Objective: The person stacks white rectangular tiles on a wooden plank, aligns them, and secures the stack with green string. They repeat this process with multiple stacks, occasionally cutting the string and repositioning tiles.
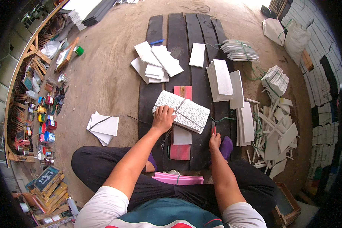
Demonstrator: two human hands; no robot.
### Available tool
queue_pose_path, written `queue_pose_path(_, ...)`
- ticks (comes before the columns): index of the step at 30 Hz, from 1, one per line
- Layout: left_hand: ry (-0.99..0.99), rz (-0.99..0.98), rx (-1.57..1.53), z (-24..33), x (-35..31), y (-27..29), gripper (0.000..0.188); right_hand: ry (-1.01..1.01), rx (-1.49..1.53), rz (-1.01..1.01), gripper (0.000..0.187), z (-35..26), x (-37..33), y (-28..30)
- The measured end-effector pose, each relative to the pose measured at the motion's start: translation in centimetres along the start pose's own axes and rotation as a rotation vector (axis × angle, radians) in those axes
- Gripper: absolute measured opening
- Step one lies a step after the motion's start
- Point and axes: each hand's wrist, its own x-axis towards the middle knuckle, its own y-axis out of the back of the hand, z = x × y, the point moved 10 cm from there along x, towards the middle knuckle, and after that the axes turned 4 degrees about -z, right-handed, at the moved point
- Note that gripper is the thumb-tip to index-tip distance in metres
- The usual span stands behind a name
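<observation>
In front of me a stack of white foam-like boards point(190, 115), its top face embossed, is tied crosswise with dark cord. My left hand point(163, 118) rests on its left end, fingers curled over the edge. The stack lies slanted across a pink-and-red board point(180, 152), with a small white piece point(182, 136) showing between them. My right hand point(215, 141) is closed around a slim red-handled knife point(213, 130) pointing away from me, just right of the stack. Its blade is too small to make out clearly. Dark cord ends hang by the stack's left side.
I sit at black planks point(178, 34). Loose white boards point(155, 62) lie beyond the stack, near a blue pen-like item point(157, 41). White board piles point(220, 80) and offcuts point(277, 133) are on the right. Paint cans point(49, 123) line the left; pink sheets point(178, 179) lie before me.
</observation>
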Motion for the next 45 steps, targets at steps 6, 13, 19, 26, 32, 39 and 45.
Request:
queue_pose_path(6, -0.023, -0.243, 0.028, -0.7, 2.3, -1.0, 0.033, 0.008, 0.001, 0.014, 0.029, -0.9, 0.3, 0.2)
queue_pose_path(13, -0.045, -0.049, -0.142, -1.9, 2.3, -0.4, 0.021, 0.037, 0.419, 0.110, 0.034, -2.8, 4.1, 2.1)
queue_pose_path(19, -0.156, 0.096, -0.022, -0.9, 0.5, 1.7, 0.014, 0.139, 0.628, 0.033, 0.028, -6.4, 4.0, 1.7)
queue_pose_path(26, -0.282, 0.167, 0.258, 1.5, 1.3, 0.9, 0.006, 0.064, 0.504, 0.003, 0.031, -3.2, 2.6, 0.5)
queue_pose_path(32, -0.166, 0.018, 0.141, 0.2, 2.4, -1.1, 0.013, 0.073, 0.697, 0.047, 0.028, -8.1, 0.8, 3.6)
queue_pose_path(39, -0.151, -0.515, -0.037, -0.1, 5.3, -3.2, 0.060, 0.342, 0.698, 0.060, 0.022, -17.4, 1.0, 4.9)
queue_pose_path(45, 0.110, -0.774, -0.593, -1.8, 4.4, -5.6, 0.054, 0.352, 0.610, 0.040, 0.021, -19.3, -2.5, 2.5)
